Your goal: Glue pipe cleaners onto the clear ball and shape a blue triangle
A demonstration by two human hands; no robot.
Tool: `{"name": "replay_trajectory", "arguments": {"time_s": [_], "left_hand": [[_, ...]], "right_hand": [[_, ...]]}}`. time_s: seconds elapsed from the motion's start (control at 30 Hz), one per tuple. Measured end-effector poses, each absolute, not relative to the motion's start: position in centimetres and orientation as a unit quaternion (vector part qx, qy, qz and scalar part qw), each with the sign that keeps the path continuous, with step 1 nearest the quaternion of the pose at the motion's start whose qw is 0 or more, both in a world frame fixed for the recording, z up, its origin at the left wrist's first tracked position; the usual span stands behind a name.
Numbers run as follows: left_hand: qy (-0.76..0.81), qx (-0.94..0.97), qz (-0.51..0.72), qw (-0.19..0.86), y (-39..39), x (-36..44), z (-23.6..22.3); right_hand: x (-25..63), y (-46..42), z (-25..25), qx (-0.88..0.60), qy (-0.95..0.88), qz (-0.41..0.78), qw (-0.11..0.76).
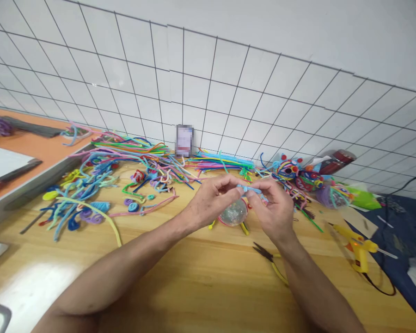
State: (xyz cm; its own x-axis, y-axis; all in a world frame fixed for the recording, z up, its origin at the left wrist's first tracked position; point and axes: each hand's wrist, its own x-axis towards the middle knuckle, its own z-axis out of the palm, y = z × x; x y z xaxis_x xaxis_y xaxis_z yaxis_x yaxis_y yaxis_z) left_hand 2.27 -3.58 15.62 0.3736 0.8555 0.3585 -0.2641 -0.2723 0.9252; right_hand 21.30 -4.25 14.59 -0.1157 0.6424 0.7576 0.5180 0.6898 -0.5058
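Note:
Between my two hands is a short light-blue pipe cleaner [249,188], held level above the table. The thumb and fingers of my left hand [217,196] pinch its left end. My right hand [273,206] pinches it from the other side, and the fingers hide part of it. Just below my hands sits a round clear dish [234,213] with a red rim; its contents are too blurred to name. Yellow pieces poke out at the dish's lower edge. Pliers [265,252] with yellow handles lie near my right wrist, partly covered by the forearm.
Loose and coiled pipe cleaners [90,194] spread over the left of the table. Straight bundles [222,162] lie along the tiled wall near a propped phone [184,140]. Colourful pipe-cleaner figures [293,171] stand back right. A yellow glue gun [358,249] with a cord lies at right.

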Motion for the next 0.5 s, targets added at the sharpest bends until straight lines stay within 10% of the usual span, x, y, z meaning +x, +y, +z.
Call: {"name": "replay_trajectory", "arguments": {"time_s": [0.5], "left_hand": [[0.252,0.603,0.498,0.57,-3.3,2.49,15.11]], "right_hand": [[21.22,-4.45,14.97,-0.33,-0.762,-0.032,0.556]]}}
